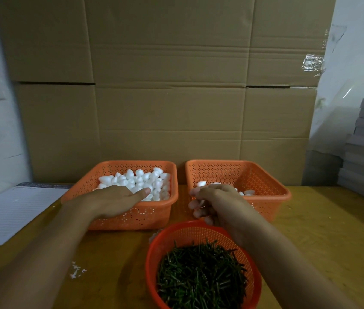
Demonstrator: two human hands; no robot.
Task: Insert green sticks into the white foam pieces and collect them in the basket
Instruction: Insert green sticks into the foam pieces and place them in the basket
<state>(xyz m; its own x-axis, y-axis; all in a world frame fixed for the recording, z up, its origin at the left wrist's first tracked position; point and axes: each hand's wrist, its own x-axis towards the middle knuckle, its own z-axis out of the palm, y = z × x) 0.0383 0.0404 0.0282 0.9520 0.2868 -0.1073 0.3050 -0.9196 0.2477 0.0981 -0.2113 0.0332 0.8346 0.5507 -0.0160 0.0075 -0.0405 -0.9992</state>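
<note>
White foam [139, 179] is what the left hand [112, 200] reaches for: it lies palm-down over the near half of the left basket [132, 216], thumb stretched toward the heap, the other fingers hidden beneath the palm, so I cannot tell whether they have taken a piece. The pieces are small, egg-like and piled loosely; they look very light and easily dented, so a gentle pinch across the fat middle seems best, leaving an end free for the stick. The nearest ones lie just beyond the thumb tip, touching or nearly so.

The right hand [212, 201] hovers between the two rectangular baskets, at the near left corner of the right basket [263, 175]. Its fingers [195, 206] curl inward around something pale, though blur hides what it is. A few foam pieces [249, 192] lie on that basket's floor, just beyond the knuckles.

Green sticks [201, 273] fill the round basket [152, 259] nearest the person, below the right wrist and apart from both hands. They look thin, stiff and tangled, best drawn out singly by one end.

White crumbs [76, 269] dot the table [310, 230]; a lined pad [13, 212] lies left.
</note>
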